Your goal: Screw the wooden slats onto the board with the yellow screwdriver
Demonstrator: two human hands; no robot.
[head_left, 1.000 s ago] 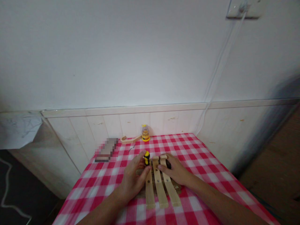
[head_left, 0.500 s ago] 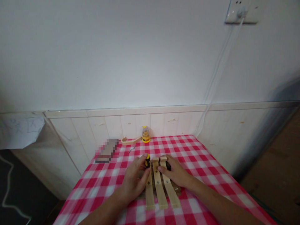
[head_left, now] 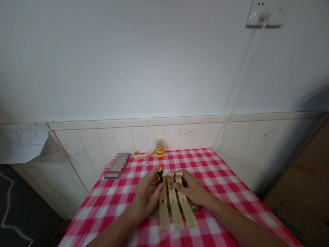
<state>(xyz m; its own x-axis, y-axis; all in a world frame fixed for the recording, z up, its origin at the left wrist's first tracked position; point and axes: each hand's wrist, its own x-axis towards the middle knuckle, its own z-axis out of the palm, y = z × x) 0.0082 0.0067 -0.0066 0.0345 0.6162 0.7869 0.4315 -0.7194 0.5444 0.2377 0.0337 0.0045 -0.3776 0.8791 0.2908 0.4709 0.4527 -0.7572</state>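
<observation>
A short screwdriver (head_left: 160,174) with a black and yellow handle stands at the top of the left slat. My left hand (head_left: 149,192) has its thumb and fingers closed round that handle; the driver's tip is hidden. Three pale wooden slats (head_left: 175,212) lie side by side, fanning out towards me, with screw heads or holes along them. Under them is a brown piece (head_left: 154,215), mostly covered. My right hand (head_left: 194,188) grips the far right side of the slatted wooden piece, its thumb pressing near the middle slat.
A red and white checked cloth (head_left: 205,164) covers the table. At the back stand a yellow-capped clear bottle (head_left: 159,148) and a curved wooden piece (head_left: 140,156). A pixelated flat object (head_left: 117,166) lies at the back left. A white wall (head_left: 164,68) rises behind the table.
The screwdriver handle has tilted slightly left and risen a little, and my left fingers have shifted with it. My right hand and the slats stay put.
</observation>
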